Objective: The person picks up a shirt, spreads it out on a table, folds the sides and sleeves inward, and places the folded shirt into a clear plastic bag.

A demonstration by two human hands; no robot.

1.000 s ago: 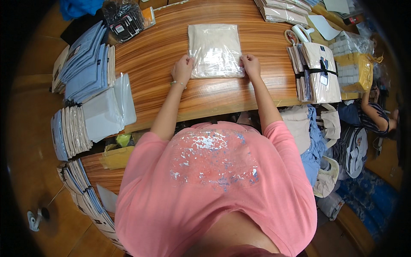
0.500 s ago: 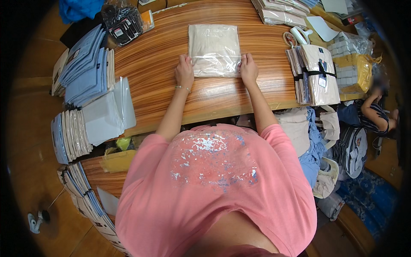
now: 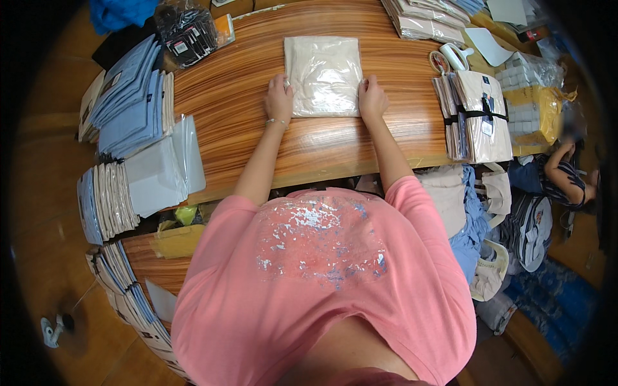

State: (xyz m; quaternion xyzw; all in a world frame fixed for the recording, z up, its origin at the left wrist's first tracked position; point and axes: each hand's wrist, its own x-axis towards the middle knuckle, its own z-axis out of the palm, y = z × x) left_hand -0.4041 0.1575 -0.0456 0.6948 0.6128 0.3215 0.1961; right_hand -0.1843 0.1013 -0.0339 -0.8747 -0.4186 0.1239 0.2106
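Both bare arms are reaching forward from loose, short pink fabric sleeves (image 3: 222, 228), the left forearm (image 3: 261, 161) slanting slightly inward to the right and the right forearm (image 3: 393, 154) slanting to the left. The left wrist (image 3: 277, 123), wearing a thin pale bracelet, and the right wrist (image 3: 375, 121) are lying nearly level. The left hand (image 3: 279, 100) and the right hand (image 3: 373, 100) are facing each other, well apart, their fingers curling inward; how tightly the fingertips are closing is hard to tell.
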